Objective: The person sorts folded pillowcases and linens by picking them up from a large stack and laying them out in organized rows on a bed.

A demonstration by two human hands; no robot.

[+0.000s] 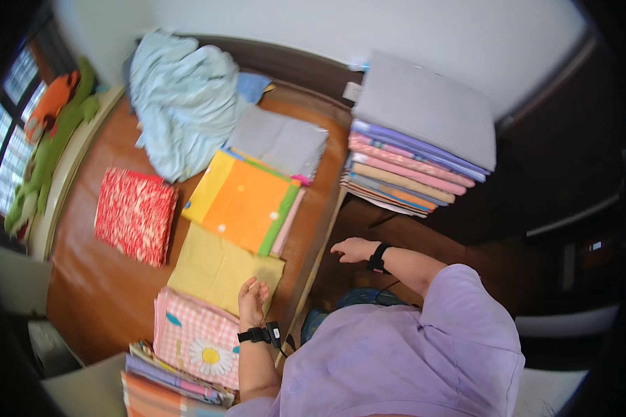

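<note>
My left hand (253,299) is empty, its fingers loosely curled, over the near edge of a folded yellow cloth (214,263). My right hand (353,249) hangs above the floor beside the bed, also empty, its index finger extended. Overlapping the yellow cloth is a folded orange, yellow and green fabric (245,203). Beyond that lies a folded grey cloth (279,138). A pink checked fabric with a daisy (198,328) lies next to my left forearm. Farther left sits a folded red-and-white patterned cloth (133,216).
A tall stack of folded fabrics (412,156) with a grey one on top stands at the right. A rumpled light blue blanket (182,104) lies at the bed's far end. Plush toys (52,140) rest on the window ledge. More folded fabrics (167,388) lie at the lower left.
</note>
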